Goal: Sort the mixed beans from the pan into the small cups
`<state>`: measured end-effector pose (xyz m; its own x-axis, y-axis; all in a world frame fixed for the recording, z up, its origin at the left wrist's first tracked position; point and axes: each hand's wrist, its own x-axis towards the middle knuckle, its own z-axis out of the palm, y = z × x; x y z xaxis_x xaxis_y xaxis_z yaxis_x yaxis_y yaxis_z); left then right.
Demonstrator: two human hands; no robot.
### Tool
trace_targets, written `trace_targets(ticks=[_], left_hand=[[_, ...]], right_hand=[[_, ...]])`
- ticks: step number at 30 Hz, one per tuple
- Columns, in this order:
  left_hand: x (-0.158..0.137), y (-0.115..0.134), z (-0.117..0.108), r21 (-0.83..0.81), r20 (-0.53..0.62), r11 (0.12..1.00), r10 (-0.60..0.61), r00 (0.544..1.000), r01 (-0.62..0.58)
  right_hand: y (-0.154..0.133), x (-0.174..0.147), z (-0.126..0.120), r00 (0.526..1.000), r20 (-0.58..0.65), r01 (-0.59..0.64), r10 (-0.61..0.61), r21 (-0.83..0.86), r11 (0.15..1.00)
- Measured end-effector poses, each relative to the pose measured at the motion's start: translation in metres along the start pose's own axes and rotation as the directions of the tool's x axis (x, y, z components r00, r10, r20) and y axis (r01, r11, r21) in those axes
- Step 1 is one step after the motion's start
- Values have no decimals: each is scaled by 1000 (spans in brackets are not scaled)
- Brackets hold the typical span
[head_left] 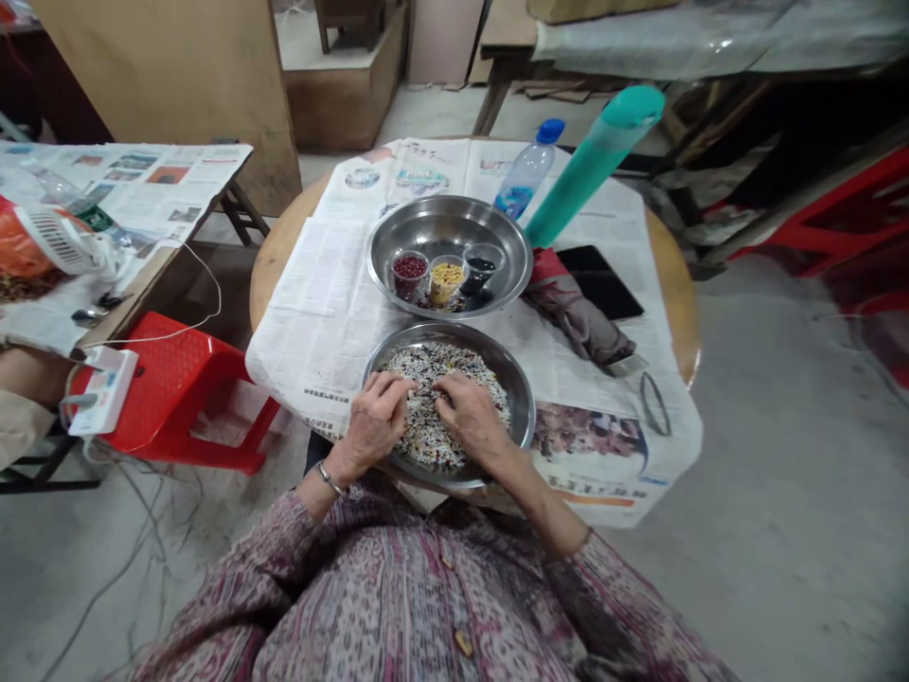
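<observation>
Both hands are over a shallow steel basin (526, 417) of mixed white, black, yellow and red grains (433, 440). My left hand (376, 417) has its fingers bent together at the left of the grains; what its fingertips hold is too small to see. Facing it, my right hand (472, 417) curls its fingers and thumb down at the grains, the tips partly hidden. Just beyond is a larger steel basin (454, 223). In it stand clear cups of dark red beans (410, 269), yellow beans (447, 276) and black beans (482, 266), with loose beans beside them.
Newspaper (305, 322) covers the round table. A water bottle (526, 170), a green cylinder (597, 166), a dark tablet (600, 281), a folded umbrella (568, 313) and a dark loop (654, 404) lie or stand around. At left, a red stool (170, 384) bears a power strip (105, 390).
</observation>
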<state>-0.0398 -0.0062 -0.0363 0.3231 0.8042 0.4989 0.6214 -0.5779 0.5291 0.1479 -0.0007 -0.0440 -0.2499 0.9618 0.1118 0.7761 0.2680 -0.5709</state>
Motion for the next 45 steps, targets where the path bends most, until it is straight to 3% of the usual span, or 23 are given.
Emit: trace_targets(ticks=[4, 8, 10, 13, 17, 20, 26, 29, 31, 34, 38, 41, 45], left_hand=[[-7, -4, 1, -115, -164, 992, 31, 986, -51], [-10, -4, 2, -160, -239, 984, 34, 970, -74], [-9, -4, 2, -168, -255, 983, 29, 966, -74], [-7, -5, 1, -154, -191, 985, 52, 980, -82], [-3, -4, -2, -94, -38, 992, 84, 996, -87], [-3, -4, -2, -97, -42, 992, 78, 996, -82], [-5, -6, -1, -174, -175, 977, 95, 980, -125], [-5, -9, -4, -198, -142, 960, 170, 975, -196], [-6, -11, -8, -200, -97, 950, 223, 970, -239], [-9, -15, -11, -164, -45, 958, 232, 972, -236], [-12, -18, -11, -124, 7, 972, 200, 980, -197], [-12, -17, -10, -114, 12, 977, 186, 983, -183], [-10, -14, -11, -82, 24, 980, 184, 983, -181]], right_hand=[[-19, -5, 11, 987, 69, 136, -147, 146, 980], [-33, -11, 10, 909, 190, 364, -371, 71, 929], [-32, -10, 6, 880, 220, 433, -422, -3, 901], [-17, -4, -6, 905, 204, 406, -374, -148, 902], [8, -4, -28, 978, 107, 203, -178, -320, 925], [15, -19, -40, 986, 135, 136, -96, -323, 937], [-11, -46, -26, 921, 304, 268, -245, -33, 963], [-23, -35, -10, 886, 326, 337, -330, 36, 941], [-24, -19, -6, 886, 310, 363, -345, -2, 932], [-17, 6, -12, 934, 250, 305, -253, -194, 933], [-2, 14, -28, 991, 122, 93, -49, -386, 918], [1, -1, -32, 986, 165, 63, -1, -374, 925], [-8, -19, -26, 953, 292, 158, -81, -249, 956]])
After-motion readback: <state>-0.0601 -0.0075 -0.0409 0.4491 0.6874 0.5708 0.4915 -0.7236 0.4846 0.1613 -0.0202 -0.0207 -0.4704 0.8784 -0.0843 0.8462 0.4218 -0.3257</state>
